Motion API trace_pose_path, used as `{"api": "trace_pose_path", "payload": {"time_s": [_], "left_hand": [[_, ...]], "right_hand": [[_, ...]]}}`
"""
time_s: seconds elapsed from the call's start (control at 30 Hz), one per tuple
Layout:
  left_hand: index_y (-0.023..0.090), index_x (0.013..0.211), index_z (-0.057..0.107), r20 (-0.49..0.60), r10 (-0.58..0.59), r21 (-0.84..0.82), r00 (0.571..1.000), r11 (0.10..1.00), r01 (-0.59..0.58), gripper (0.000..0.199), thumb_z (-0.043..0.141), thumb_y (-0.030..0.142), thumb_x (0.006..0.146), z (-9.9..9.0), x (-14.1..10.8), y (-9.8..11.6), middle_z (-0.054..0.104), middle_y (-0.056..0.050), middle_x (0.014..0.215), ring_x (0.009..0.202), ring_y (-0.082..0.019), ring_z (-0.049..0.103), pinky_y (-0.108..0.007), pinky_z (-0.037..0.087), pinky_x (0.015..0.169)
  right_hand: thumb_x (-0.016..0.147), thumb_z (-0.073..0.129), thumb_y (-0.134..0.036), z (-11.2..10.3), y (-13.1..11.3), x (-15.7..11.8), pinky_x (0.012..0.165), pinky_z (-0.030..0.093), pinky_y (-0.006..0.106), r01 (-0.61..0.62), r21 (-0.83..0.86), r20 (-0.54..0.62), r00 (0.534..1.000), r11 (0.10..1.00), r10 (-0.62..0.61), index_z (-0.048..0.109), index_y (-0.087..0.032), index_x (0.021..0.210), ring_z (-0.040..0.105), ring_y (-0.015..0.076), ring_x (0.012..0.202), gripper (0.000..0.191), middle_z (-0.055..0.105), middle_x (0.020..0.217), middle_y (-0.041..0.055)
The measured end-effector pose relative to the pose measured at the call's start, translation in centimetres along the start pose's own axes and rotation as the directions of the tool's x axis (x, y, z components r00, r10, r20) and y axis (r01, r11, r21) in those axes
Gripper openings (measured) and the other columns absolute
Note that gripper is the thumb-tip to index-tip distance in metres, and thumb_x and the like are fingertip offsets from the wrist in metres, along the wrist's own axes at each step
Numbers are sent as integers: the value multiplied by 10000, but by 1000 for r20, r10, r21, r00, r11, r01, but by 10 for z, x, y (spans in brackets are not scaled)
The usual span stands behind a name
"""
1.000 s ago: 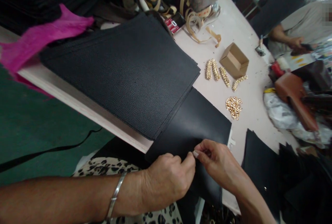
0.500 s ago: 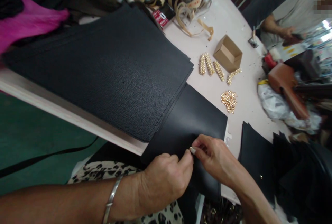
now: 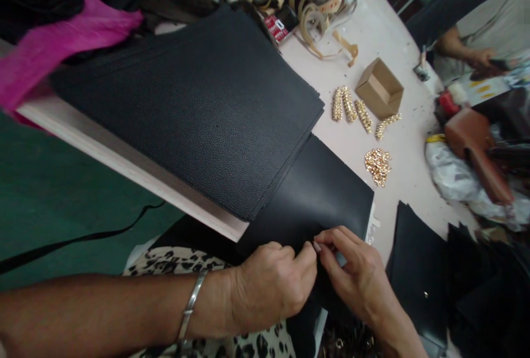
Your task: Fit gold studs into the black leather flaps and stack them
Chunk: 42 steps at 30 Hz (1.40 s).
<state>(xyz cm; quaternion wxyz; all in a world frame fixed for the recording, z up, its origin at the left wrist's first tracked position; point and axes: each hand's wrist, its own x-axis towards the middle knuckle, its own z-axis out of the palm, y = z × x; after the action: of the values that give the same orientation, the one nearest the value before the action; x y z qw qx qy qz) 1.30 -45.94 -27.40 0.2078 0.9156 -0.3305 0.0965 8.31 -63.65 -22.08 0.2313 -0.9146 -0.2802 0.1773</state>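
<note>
A smooth black leather panel (image 3: 318, 181) lies across the table edge, its near part bending down under my hands. My left hand (image 3: 275, 280) is closed, its curled fingers gripping the panel near that edge. Thumb and forefinger of my right hand (image 3: 356, 269) pinch together right against the left fingertips. A small gold metal fitting glinted between them a moment ago; the fingers now mostly hide it. Beyond the hands lies a loose pile of small gold metal fittings (image 3: 377, 167). A stack of grained black leather panels (image 3: 199, 109) partly covers the smooth one.
Gold clusters (image 3: 348, 105) sit beside an open cardboard box (image 3: 380, 90). More black panels (image 3: 418, 269), one with a gold fitting, lie at right. Tan strips (image 3: 314, 24) and pink material (image 3: 70, 43) lie at the back and left. A co-worker's hand (image 3: 482, 59) shows across the table.
The view has shifted, so the table things appear further right. Both hands stay together at the panel; the glint between the fingertips is now mostly covered.
</note>
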Motion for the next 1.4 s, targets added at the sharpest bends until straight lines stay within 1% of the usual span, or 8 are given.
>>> {"api": "trace_pose_path", "payload": {"time_s": [0.1,0.27,0.5,0.93,1.1,1.27,1.33,1.4], "left_hand": [[74,1194,633,19,0,1,1000,1000,0,327,428,157,953,-3,0,0,674,-121,1136,633,-177,595,-320,473,475],[63,1218,622,32,-11,1,999,1000,11,346,420,163,956,-4,0,0,667,-128,1158,656,-177,609,-318,490,496],[62,1214,626,25,-3,-5,1000,1000,3,338,450,154,939,-1,1,0,664,-119,1141,639,-179,589,-327,472,474],[80,1124,667,-43,-45,-37,998,998,43,297,464,148,918,4,2,0,688,-98,1073,582,-167,562,-330,434,454],[84,1161,632,23,-45,-53,999,997,46,305,515,192,901,-1,4,0,675,-95,1107,617,-184,592,-345,472,476],[131,1102,622,155,-74,-103,985,991,91,241,533,181,883,-12,6,-1,654,-54,976,665,-219,620,-368,512,524],[172,1027,623,156,-77,-149,985,984,100,161,530,184,896,-13,5,-3,643,-39,955,686,-225,627,-375,531,562],[194,1011,615,138,-78,-189,987,977,103,144,504,173,922,-12,4,-3,639,-32,963,712,-226,640,-378,545,604]], "right_hand": [[945,529,-179,2,2,-2,693,500,258,-51,-1,-49,998,999,51,652,-219,946,653,161,791,130,668,871,32],[934,530,-219,1,1,0,662,490,265,-133,-4,-13,991,991,132,680,-228,911,652,173,766,153,691,854,31],[880,588,-295,-9,1,14,584,460,268,-373,77,146,922,924,360,695,-232,835,643,168,648,132,710,737,-4],[838,556,-211,-19,1,39,503,379,266,-379,-37,310,875,925,371,589,-227,754,564,154,507,92,616,564,-16],[819,577,-177,-16,1,40,513,355,264,-341,-98,247,902,935,355,605,-226,747,554,148,533,92,628,595,-15],[884,580,-320,-15,10,23,567,432,265,-327,138,211,932,935,294,662,-220,845,612,159,618,135,675,685,-4],[899,572,-390,-18,17,8,688,493,306,-330,146,47,944,933,327,688,-219,976,658,191,749,221,717,831,29],[874,599,-441,-21,26,-10,822,503,387,-407,47,-234,883,912,406,676,-204,1131,669,244,887,358,718,1012,86]]}}
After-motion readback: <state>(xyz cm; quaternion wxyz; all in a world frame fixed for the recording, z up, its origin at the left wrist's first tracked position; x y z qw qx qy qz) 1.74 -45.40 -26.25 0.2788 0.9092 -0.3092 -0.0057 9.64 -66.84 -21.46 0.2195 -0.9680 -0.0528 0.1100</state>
